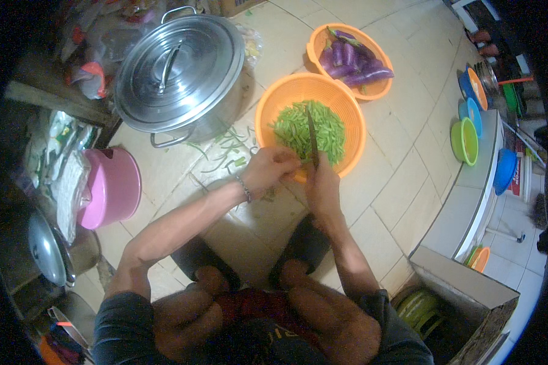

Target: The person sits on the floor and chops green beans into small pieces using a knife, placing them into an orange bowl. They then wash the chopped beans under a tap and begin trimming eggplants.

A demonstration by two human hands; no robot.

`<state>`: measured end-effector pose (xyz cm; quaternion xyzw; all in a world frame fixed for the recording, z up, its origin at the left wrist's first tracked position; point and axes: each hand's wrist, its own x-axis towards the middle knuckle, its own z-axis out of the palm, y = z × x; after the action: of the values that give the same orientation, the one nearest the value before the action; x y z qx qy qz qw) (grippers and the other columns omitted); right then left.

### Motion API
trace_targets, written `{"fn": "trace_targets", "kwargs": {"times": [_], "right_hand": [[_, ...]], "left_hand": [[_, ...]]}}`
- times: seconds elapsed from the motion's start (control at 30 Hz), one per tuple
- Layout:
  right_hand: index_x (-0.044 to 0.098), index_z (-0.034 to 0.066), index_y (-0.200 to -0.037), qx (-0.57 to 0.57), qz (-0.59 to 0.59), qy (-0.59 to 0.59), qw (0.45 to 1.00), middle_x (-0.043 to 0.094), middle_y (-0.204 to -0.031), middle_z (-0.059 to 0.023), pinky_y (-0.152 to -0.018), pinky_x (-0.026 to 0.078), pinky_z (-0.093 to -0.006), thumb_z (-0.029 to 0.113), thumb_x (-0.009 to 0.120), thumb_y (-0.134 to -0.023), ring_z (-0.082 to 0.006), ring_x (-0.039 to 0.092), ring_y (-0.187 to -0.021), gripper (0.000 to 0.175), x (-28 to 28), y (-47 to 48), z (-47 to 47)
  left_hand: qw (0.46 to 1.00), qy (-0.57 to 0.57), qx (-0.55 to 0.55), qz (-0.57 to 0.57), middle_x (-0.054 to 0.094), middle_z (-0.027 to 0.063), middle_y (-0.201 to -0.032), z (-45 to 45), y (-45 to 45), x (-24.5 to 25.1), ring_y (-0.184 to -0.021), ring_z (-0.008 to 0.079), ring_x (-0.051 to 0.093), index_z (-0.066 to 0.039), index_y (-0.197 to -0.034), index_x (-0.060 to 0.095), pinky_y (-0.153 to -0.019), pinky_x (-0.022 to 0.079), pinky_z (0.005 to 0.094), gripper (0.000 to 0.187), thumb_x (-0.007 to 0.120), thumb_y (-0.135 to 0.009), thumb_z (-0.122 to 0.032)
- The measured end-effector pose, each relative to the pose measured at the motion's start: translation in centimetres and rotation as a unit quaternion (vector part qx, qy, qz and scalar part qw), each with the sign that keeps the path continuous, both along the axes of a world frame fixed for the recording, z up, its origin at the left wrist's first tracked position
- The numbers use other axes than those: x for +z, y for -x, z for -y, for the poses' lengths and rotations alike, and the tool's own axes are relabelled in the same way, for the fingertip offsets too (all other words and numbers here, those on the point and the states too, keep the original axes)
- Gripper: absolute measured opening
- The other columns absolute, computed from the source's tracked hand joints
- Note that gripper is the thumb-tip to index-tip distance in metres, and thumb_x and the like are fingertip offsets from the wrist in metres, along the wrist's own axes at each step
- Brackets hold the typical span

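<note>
An orange plastic colander [357, 137] stands on the floor before me, with many cut pieces of green beans [333, 125] in it. My right hand [323, 187] is closed round the handle of a knife [312, 132], whose dark blade points away from me over the beans. My left hand [274, 166], a bracelet at its wrist, is at the colander's near left rim with thumb and fingers pinched together; whether anything is between them cannot be told. Green trimmings [228, 146] lie on the tiles to the left of the colander.
Behind the colander, a second orange basket [315, 41] holds purple eggplants [347, 54]. A large lidded metal pot [182, 73] stands at the left, with a pink plastic container [114, 187] nearer me. Coloured bowls [464, 141] sit along a low tiled ledge [461, 214] at the right.
</note>
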<state>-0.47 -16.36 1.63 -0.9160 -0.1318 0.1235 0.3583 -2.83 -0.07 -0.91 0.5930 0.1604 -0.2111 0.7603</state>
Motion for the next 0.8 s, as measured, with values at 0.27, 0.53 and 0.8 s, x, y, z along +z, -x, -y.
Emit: {"fn": "trace_targets", "kwargs": {"times": [0.27,0.53,0.8], "right_hand": [[0.043,0.0016,-0.113,0.002,-0.041,-0.016,0.999,0.063,-0.093,-0.0312,-0.071,0.049,-0.0504,0.005,0.052,-0.093,-0.0486,0.062,-0.091,0.022,-0.3,0.1,-0.5],[0.043,0.0005,-0.102,-0.022,-0.062,-0.002,0.998,0.063,-0.090,-0.0281,-0.069,0.046,-0.0515,0.007,0.055,-0.091,-0.0474,0.063,-0.090,0.018,-1.7,-1.6,-1.0],[0.049,0.0016,-0.124,-0.028,-0.004,-0.050,0.998,0.064,-0.091,-0.0259,-0.072,0.050,-0.0445,0.007,0.058,-0.090,-0.0394,0.066,-0.086,0.036,-1.2,-4.0,1.4]], "left_hand": [[0.968,-0.171,0.007,0.185,0.070,0.0048,-0.091,1.1,0.4,-0.1,-0.077,0.0124,0.064,-0.004,-0.104,0.066,-0.070,0.053,0.0278,0.018,0.067,-0.090,-0.014],[0.965,-0.207,0.022,0.161,0.069,0.0030,-0.088,0.9,0.3,2.0,-0.077,0.0114,0.064,-0.005,-0.101,0.068,-0.070,0.052,0.0272,0.016,0.067,-0.089,-0.016],[0.951,-0.219,0.129,0.175,0.067,0.0058,-0.090,1.2,0.6,1.2,-0.078,0.0114,0.063,-0.002,-0.100,0.060,-0.068,0.052,0.0279,0.017,0.067,-0.090,-0.015]]}}
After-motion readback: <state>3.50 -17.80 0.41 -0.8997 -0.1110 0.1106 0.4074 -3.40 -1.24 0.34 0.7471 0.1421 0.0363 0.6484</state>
